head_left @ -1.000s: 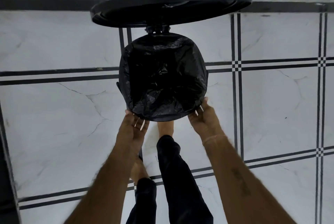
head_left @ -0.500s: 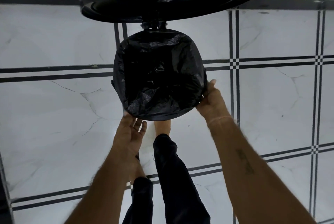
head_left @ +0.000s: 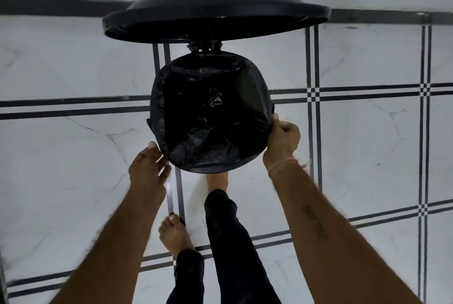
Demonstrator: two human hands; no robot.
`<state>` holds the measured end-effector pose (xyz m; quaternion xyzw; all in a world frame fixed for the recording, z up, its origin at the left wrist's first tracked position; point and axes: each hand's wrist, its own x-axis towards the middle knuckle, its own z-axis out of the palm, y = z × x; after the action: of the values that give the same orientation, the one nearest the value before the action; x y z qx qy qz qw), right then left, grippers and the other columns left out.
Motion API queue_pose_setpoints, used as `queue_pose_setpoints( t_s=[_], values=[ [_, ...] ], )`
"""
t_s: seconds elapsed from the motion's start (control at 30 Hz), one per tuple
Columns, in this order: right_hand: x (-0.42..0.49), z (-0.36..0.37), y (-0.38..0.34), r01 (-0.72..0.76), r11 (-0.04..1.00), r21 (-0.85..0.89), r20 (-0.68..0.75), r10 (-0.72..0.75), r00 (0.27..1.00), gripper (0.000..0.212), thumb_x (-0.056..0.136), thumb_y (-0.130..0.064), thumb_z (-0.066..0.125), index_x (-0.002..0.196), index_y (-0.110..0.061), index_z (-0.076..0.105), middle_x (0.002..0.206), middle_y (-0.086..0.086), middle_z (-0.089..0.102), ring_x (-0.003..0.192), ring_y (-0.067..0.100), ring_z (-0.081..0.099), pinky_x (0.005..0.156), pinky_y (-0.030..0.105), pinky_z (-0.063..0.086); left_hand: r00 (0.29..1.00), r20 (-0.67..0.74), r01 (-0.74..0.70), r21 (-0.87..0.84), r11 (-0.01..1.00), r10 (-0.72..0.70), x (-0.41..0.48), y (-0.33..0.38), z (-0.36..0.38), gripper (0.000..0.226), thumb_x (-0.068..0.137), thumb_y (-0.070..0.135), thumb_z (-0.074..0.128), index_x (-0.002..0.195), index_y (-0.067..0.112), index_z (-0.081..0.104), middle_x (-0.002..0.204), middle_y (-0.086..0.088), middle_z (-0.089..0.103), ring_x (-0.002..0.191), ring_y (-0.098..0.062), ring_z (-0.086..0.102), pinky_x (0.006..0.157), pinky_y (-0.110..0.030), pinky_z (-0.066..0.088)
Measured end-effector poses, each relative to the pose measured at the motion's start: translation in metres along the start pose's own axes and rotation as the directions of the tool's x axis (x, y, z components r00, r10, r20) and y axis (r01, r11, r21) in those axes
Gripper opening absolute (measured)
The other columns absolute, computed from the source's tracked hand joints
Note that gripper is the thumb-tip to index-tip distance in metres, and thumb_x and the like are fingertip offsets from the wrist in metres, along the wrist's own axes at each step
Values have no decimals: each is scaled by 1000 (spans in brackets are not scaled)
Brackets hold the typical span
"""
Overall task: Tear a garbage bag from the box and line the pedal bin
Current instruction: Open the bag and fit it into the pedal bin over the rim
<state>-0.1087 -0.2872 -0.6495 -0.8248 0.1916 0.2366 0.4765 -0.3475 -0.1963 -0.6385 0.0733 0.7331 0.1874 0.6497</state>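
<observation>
Black plastic film already fills the pedal bin (head_left: 269, 117): the garbage bag (head_left: 210, 117) hangs down inside as a crumpled dark well, and its mouth is folded outward over the rim all the way round, so the tearing-off part of the job looks done and the step in hand is the last seating of the liner. The lid (head_left: 215, 13) stands raised behind the opening, and one bare foot (head_left: 217, 181) reaches under the front of the bin, probably pressing the pedal, though the pedal itself is hidden. The right hand (head_left: 283, 138) is curled against the right side of the rim, thumb up on the folded edge and fingers closed in, seemingly pinching the bag's overhang, though the dark plastic makes the exact hold hard to read. The left hand (head_left: 148, 168) sits at the lower left of the rim with its fingers loosely open, their tips touching or just beside the film and holding nothing. No box is in view on the tiled floor (head_left: 73, 168). Next, as I judge it, the overhang wants drawing down evenly at the near edge, then both hands come clear and the foot lets the lid fall.
</observation>
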Motion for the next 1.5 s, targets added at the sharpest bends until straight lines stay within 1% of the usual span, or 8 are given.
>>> queue_pose_setpoints(
  t_s=[0.2,0.3,0.5,0.73,0.93,1.23,1.37,1.5],
  values=[
    [7,20,-43,172,985,-29,302,-155,941,29,93,-38,75,79,-12,72,83,7,72,81,22,67,81,36,60,911,124,-410,158,898,394,3,42,29,28,101,44,60,95,17,66,85,9,61,75,1,58,73,-17,48],
    [11,30,-65,-14,1000,7,349,10,937,24,94,-20,77,76,-8,66,78,9,67,81,25,66,88,42,64,930,175,-351,168,921,323,12,68,40,23,98,35,68,80,21,66,78,6,64,67,-4,60,73,-22,54],
    [32,34,-82,-181,961,-207,374,249,893,40,99,-39,69,121,-7,70,99,1,67,84,13,63,67,30,56,973,189,-188,321,928,132,38,88,39,22,99,36,66,86,21,73,74,7,73,83,-16,62,84,-33,56],
    [37,49,-99,-65,968,-243,478,178,860,50,91,-51,73,112,-6,76,98,2,69,88,16,64,67,29,58,950,296,-206,362,909,97,39,108,58,54,92,67,58,116,22,74,117,4,74,106,-16,66,91,-34,53],
    [30,73,-122,-9,973,-231,586,146,797,23,90,-29,81,94,-7,74,78,2,76,65,16,74,53,24,58,929,357,-257,442,860,94,50,136,86,40,84,47,79,111,18,78,96,7,75,93,-16,69,79,-32,55],
    [51,90,-129,23,868,-495,556,297,776,25,96,-40,72,86,-18,67,86,-3,68,85,14,65,48,20,51,904,383,-68,567,821,-190,69,147,101,28,97,40,66,103,14,75,105,-7,75,83,-18,73,76,-32,64],
    [65,89,-124,-31,862,-506,579,366,729,30,90,-48,75,86,-19,68,89,-3,69,99,19,67,76,34,58,919,366,-77,527,847,-144,71,146,96,31,90,51,71,85,20,72,85,2,71,75,-15,71,74,-34,62],
    [68,95,-126,-54,888,-456,640,370,674,57,78,-44,86,122,-10,75,122,6,77,114,26,74,87,40,64,899,414,-104,526,844,-147,77,153,88,45,79,48,82,111,16,78,111,-3,75,100,-19,72,91,-39,60]
  ],
)
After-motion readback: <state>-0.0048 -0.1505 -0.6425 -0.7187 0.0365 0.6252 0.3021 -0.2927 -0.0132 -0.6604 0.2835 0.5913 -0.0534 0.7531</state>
